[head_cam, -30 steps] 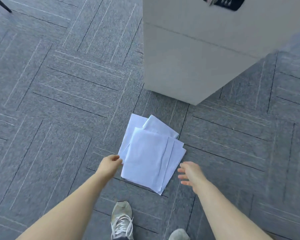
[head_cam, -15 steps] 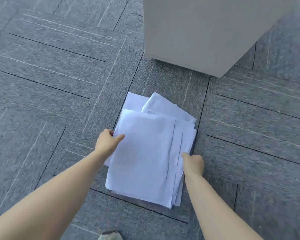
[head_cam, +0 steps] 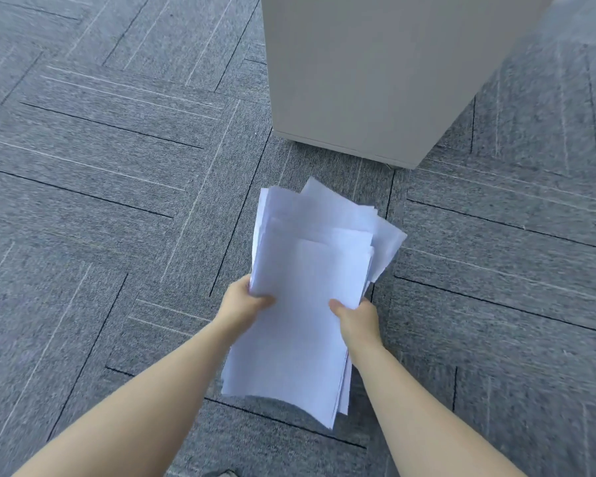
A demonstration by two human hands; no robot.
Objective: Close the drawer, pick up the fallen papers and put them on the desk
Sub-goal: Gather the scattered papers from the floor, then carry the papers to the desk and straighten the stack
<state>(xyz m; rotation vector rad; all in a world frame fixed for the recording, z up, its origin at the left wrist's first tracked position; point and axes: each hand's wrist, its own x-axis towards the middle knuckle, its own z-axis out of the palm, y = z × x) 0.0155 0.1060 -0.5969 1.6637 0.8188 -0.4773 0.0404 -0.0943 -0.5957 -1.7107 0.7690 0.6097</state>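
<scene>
Both hands grip one loose stack of white papers (head_cam: pixel 310 297): the left hand (head_cam: pixel 243 304) pinches its left edge, the right hand (head_cam: pixel 356 318) its right, thumbs on top and fingers curled beneath. The sheets are fanned and uneven, held above the grey carpet floor (head_cam: pixel 117 201). To lift well, I would keep both grips firm and square the edges so that no sheet slides out. Beyond stands a pale cabinet (head_cam: pixel 358 80); no drawer opening or contents show.
</scene>
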